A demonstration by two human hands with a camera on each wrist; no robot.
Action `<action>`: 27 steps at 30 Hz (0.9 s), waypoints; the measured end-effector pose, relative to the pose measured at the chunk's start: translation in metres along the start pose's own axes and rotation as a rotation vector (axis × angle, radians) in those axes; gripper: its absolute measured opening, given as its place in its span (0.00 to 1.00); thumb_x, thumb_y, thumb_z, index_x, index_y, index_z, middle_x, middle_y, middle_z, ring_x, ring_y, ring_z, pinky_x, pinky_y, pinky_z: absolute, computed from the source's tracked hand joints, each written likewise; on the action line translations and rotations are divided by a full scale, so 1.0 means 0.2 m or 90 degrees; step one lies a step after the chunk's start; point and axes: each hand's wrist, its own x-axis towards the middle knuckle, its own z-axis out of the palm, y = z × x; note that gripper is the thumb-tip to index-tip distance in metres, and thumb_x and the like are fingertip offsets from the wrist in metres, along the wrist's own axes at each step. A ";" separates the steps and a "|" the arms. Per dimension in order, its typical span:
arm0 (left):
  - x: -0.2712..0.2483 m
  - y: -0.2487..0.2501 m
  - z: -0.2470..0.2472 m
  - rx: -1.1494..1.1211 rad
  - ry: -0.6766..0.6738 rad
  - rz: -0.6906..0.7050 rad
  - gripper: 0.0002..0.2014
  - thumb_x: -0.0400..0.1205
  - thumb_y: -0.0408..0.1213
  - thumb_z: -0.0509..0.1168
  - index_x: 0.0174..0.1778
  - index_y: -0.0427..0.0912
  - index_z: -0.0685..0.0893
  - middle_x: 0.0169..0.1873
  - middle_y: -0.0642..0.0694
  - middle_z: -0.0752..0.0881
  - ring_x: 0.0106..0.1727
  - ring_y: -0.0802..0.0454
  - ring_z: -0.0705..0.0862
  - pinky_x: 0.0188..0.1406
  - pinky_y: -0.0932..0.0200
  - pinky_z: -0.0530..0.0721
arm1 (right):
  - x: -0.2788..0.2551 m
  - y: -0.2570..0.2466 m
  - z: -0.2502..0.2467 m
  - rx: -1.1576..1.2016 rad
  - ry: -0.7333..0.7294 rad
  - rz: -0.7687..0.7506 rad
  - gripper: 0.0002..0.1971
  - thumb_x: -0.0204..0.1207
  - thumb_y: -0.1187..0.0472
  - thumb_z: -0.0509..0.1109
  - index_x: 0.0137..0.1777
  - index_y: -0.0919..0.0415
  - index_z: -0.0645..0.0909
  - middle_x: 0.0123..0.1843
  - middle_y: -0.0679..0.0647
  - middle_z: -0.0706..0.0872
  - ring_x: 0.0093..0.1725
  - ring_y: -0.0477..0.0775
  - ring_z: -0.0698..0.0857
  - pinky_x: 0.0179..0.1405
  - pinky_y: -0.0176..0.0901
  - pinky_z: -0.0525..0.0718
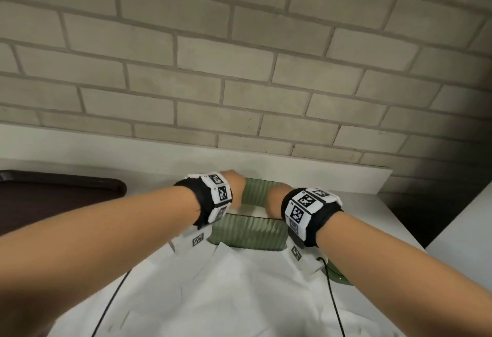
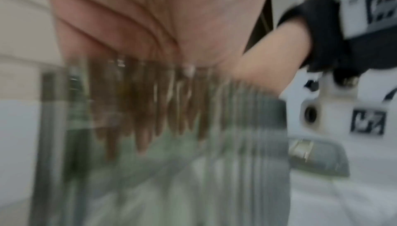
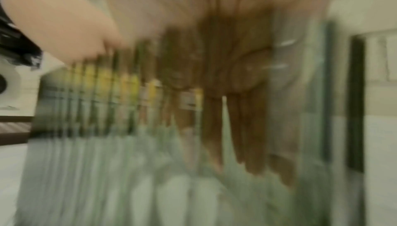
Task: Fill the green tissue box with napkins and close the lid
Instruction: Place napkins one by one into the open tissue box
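Note:
The green ribbed tissue box [image 1: 247, 233] stands open-topped on the white table, close to the wall ledge. Both hands reach down into it from above. My left hand [image 1: 235, 187] enters at the box's left side, and its straight fingers [image 2: 146, 128] show blurred through the ribbed wall [image 2: 247, 144]. At the right side my right hand [image 1: 274, 201] goes in, with straight fingers [image 3: 249, 136] pointing down. Under the fingertips lies a pale white mass [image 3: 176, 195] that looks like napkins. The green lid [image 1: 336, 274] lies flat on the table to the right of the box.
A dark brown tray [image 1: 53, 198] sits at the left. A white ledge [image 1: 292, 174] and a brick wall stand right behind the box. The table's edge [image 1: 404, 227] drops off at the right. White cloth [image 1: 226, 296] and black cables [image 1: 331, 296] fill the foreground.

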 end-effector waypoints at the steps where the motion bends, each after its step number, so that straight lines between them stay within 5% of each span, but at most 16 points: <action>1: -0.03 -0.02 -0.02 -0.042 0.046 0.020 0.08 0.81 0.39 0.62 0.43 0.42 0.86 0.43 0.47 0.84 0.44 0.50 0.81 0.42 0.60 0.78 | -0.17 -0.04 -0.08 0.031 0.051 0.004 0.11 0.77 0.57 0.65 0.34 0.61 0.78 0.49 0.61 0.85 0.46 0.58 0.84 0.51 0.45 0.83; 4: -0.18 -0.08 -0.05 -0.167 0.158 0.044 0.11 0.80 0.44 0.63 0.50 0.45 0.88 0.48 0.47 0.89 0.51 0.47 0.86 0.51 0.59 0.82 | -0.47 -0.09 -0.19 0.194 0.267 -0.071 0.11 0.77 0.61 0.63 0.51 0.61 0.87 0.50 0.55 0.88 0.48 0.54 0.84 0.52 0.38 0.81; 6: -0.29 -0.12 -0.03 -0.212 0.184 0.045 0.10 0.79 0.45 0.65 0.50 0.47 0.88 0.44 0.50 0.88 0.50 0.49 0.85 0.47 0.63 0.79 | -0.61 -0.11 -0.19 0.280 0.306 -0.145 0.10 0.76 0.61 0.66 0.50 0.58 0.88 0.41 0.49 0.86 0.42 0.48 0.82 0.46 0.33 0.76; 9: -0.43 -0.16 0.06 -0.222 0.134 0.059 0.08 0.77 0.45 0.68 0.46 0.47 0.88 0.30 0.56 0.81 0.40 0.53 0.81 0.37 0.66 0.72 | -0.76 -0.15 -0.14 0.260 0.200 -0.252 0.05 0.73 0.59 0.71 0.46 0.52 0.88 0.31 0.43 0.81 0.32 0.42 0.77 0.41 0.35 0.77; 12: -0.53 -0.17 0.19 -0.232 0.021 0.086 0.08 0.74 0.47 0.72 0.44 0.48 0.88 0.31 0.57 0.81 0.32 0.63 0.77 0.29 0.76 0.70 | -0.80 -0.18 -0.02 0.160 0.049 -0.308 0.09 0.69 0.58 0.75 0.49 0.50 0.87 0.38 0.45 0.85 0.37 0.43 0.81 0.46 0.39 0.81; 19: -0.66 -0.12 0.42 -0.228 -0.134 0.066 0.27 0.67 0.56 0.75 0.60 0.51 0.80 0.52 0.57 0.84 0.50 0.59 0.78 0.57 0.63 0.78 | -0.84 -0.23 0.17 0.149 -0.132 -0.339 0.22 0.60 0.54 0.84 0.53 0.49 0.84 0.46 0.41 0.82 0.40 0.39 0.77 0.40 0.26 0.75; 24: -0.69 -0.06 0.49 -0.230 -0.165 0.056 0.31 0.67 0.57 0.76 0.63 0.50 0.75 0.46 0.59 0.78 0.49 0.56 0.76 0.52 0.61 0.77 | -0.91 -0.24 0.26 0.091 -0.144 -0.331 0.21 0.60 0.51 0.83 0.51 0.49 0.81 0.44 0.42 0.78 0.41 0.44 0.76 0.41 0.35 0.77; 27: -0.68 -0.04 0.49 -0.222 -0.149 0.062 0.27 0.69 0.54 0.75 0.60 0.49 0.76 0.41 0.58 0.75 0.47 0.55 0.74 0.46 0.63 0.73 | -0.94 -0.24 0.27 0.061 -0.120 -0.321 0.18 0.64 0.51 0.80 0.52 0.53 0.83 0.42 0.42 0.76 0.44 0.45 0.76 0.36 0.31 0.73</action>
